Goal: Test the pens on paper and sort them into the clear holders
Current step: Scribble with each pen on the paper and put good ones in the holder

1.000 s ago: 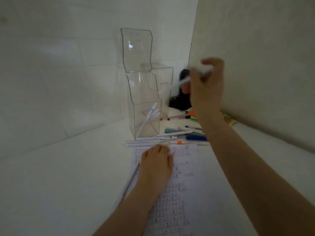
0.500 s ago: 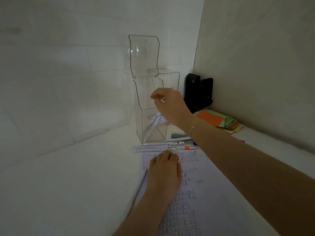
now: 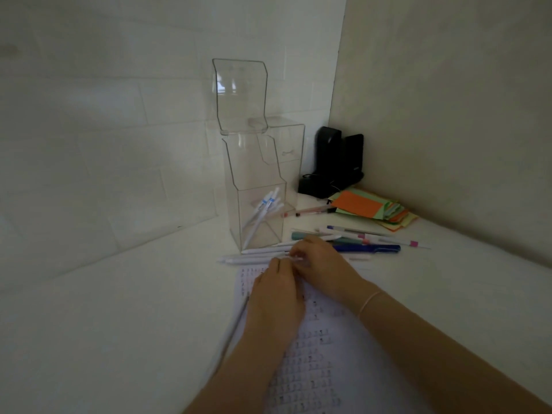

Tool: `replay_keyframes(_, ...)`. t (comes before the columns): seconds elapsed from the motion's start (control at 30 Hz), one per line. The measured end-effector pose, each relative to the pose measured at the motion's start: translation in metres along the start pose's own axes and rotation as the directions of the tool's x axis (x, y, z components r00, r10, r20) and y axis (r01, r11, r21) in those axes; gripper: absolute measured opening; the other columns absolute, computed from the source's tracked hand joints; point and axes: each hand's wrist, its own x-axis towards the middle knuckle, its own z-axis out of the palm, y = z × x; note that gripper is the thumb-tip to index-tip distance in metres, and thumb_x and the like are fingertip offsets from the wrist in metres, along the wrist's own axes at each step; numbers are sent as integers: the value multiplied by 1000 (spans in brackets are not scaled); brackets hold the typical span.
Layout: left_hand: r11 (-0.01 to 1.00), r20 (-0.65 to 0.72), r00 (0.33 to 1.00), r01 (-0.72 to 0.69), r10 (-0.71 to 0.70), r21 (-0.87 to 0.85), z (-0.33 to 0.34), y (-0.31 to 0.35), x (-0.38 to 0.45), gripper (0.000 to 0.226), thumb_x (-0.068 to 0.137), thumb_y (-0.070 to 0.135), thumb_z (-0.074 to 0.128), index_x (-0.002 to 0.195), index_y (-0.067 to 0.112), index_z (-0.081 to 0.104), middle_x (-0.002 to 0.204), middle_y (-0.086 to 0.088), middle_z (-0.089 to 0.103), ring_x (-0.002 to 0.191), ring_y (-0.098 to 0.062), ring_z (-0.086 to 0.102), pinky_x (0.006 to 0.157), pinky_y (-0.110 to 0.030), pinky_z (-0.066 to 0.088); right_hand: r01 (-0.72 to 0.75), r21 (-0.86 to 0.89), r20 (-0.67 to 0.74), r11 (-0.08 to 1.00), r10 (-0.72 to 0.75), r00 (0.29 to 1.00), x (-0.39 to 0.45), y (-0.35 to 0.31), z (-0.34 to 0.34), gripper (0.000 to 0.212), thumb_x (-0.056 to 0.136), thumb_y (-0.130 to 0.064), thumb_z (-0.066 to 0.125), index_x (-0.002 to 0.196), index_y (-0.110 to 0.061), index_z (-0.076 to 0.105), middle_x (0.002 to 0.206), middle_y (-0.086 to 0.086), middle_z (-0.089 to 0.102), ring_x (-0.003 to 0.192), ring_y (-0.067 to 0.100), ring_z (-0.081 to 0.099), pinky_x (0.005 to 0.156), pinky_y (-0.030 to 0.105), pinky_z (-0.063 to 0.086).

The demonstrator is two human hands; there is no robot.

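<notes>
Front clear acrylic holder on white counter: several white pens with blue bands, leaning. Taller clear holder behind: contents unclear. My left hand and right hand both pinch one white pen above the printed paper sheet.

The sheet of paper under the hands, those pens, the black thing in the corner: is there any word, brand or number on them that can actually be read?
None can be read.
Sheet of paper: rows of small dark marks, too small and blurred to read.
White pens in the clear holder: blue bands, no legible print.
Black device in the corner: a faint pale mark, unreadable.
Coloured paper stack: no print visible.
</notes>
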Motion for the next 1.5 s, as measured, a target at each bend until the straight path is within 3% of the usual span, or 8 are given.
replay_keyframes(0.23, 999, -195, 981, -26, 19, -35, 2, 0, 1, 27, 73, 3, 49, 99, 6, 57, 98, -12, 58, 81, -28, 59, 68, -39, 51, 146, -368, 154, 918, -95, 984, 5, -12, -21, 22, 88, -28, 55, 94, -9, 65, 105, 6, 53, 96, 22, 51, 85, 30, 33)
replay_keyframes(0.43, 984, -309, 950, 8, 48, 177, -5, 5, 0, 39, 85, 23, 47, 123, 14, 51, 111, -2, 63, 106, -20, 58, 104, -45, 38, -104, 325, -44, 940, 125, 991, -9, -22, -62, 10, 84, -13, 64, 75, -15, 67, 75, 1, 62, 67, 9, 56, 64, 15, 45)
replay_keyframes(0.57, 1000, -133, 991, -23, 24, 8, -15, 17, -1, 30, 97, 28, 38, 119, 15, 54, 77, -5, 66, 71, -24, 60, 71, -34, 48, -116, 917, -20, 382, 333, 943, -17, -32, -78, 25, 94, -17, 52, 74, -8, 65, 75, 8, 70, 74, 18, 68, 73, 26, 55)
replay_keyframes(0.77, 983, -80, 980, -179, 181, 31, -9, 19, -7, 59, 91, 50, 12, 119, 14, 49, 69, -6, 61, 58, -21, 52, 52, -30, 36, -130, 914, 237, -384, 247, 940, -23, -43, -63, 41, 94, -42, 40, 64, -14, 44, 52, -2, 32, 43, 11, 28, 47, 24, 33)
replay_keyframes(1.0, 978, -72, 978, -201, 197, -50, -10, 15, -6, 47, 96, 40, 23, 126, 13, 47, 67, -8, 58, 58, -22, 52, 53, -32, 40, -166, 934, 249, -317, 241, 938, -27, -50, -63, 32, 87, -37, 54, 69, -10, 52, 57, 3, 47, 52, 15, 43, 58, 27, 40)
replay_keyframes(1.2, 969, -48, 975, -222, 218, -105, -11, 19, -7, 39, 93, 48, 40, 115, 20, 55, 88, 4, 66, 75, -14, 61, 71, -31, 50, -283, 665, -100, 691, 459, 883, -50, -33, -61, 38, 92, -28, 57, 61, -6, 60, 52, 6, 55, 44, 12, 49, 47, 20, 42)
replay_keyframes(1.4, 972, 24, 973, -229, 231, -58, -1, 4, -4, 31, 95, 25, 48, 123, 15, 55, 121, -3, 58, 109, -20, 55, 96, -30, 39, -245, 941, 107, 234, 482, 870, -79, 8, -67, 17, 95, -16, 52, 99, -4, 63, 96, 19, 70, 89, 31, 69, 80, 38, 57)
replay_keyframes(1.5, 966, 86, 962, -258, 260, -35, 5, 0, -3, 27, 93, 20, 50, 118, 15, 61, 120, -2, 59, 106, -21, 56, 96, -34, 43, -301, 866, 73, 400, 494, 867, -82, 16, -52, 8, 81, -9, 68, 80, -8, 60, 77, 10, 64, 73, 23, 62, 68, 29, 52)
